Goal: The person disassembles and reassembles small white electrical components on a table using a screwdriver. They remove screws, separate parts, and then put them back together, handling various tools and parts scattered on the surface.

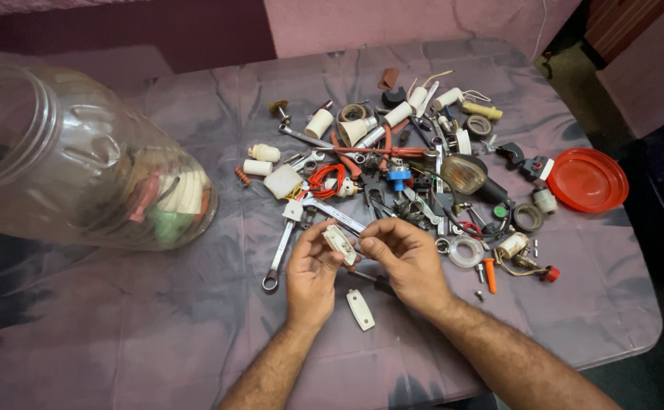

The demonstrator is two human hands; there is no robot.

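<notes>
Both hands work near the table's front edge, approx mid-width: left hand [311, 275] and right hand [406, 262] both pinch the small white rectangular plastic switch body [339, 244] betw. fingertips, its matching flat white cover plate [360, 309] lying on the purple-grey cloth-covered table [157, 334] just below. Best to keep the part steady w/ one hand and pry gently w/ the other, over the cloth so small bits don't roll off. Big clear plastic jar [81, 159] lies tipped at the left edge, some white, green & red fittings inside; its red round lid [587, 180] sits by the right edge.
</notes>
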